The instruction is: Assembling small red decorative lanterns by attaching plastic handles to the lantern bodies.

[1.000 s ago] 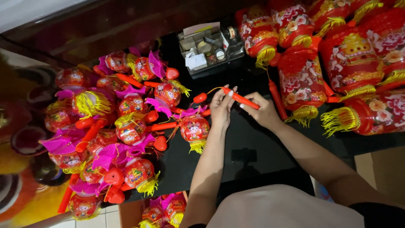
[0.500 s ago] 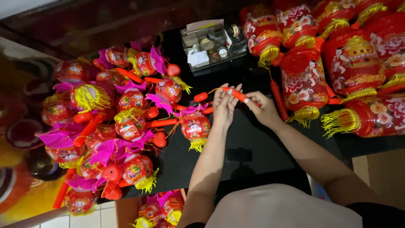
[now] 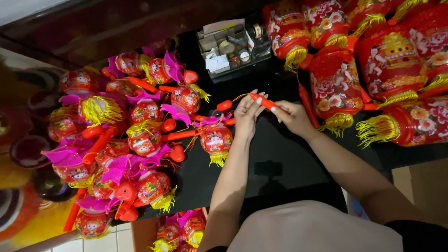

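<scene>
My left hand (image 3: pixel 246 114) and my right hand (image 3: pixel 291 116) meet over a black table (image 3: pixel 280 158), both gripping a thin red lantern stick (image 3: pixel 263 101). A yellow cord runs from the stick's left end towards a small red bulb-shaped piece (image 3: pixel 224 105). Just left of my left hand lies a small red toy lantern with a yellow tassel (image 3: pixel 216 140). My fingers hide the middle of the stick.
A heap of several small red lanterns with pink fans and yellow tassels (image 3: pixel 126 140) fills the left of the table. Large red cylinder lanterns (image 3: pixel 373 65) crowd the right and back. A clear plastic organiser box (image 3: pixel 231 46) stands at the back. More small lanterns (image 3: pixel 182 231) sit below the table edge.
Both hands have stayed together on the stick, shifting only slightly. The stick now points more to the upper left between my fingers.
</scene>
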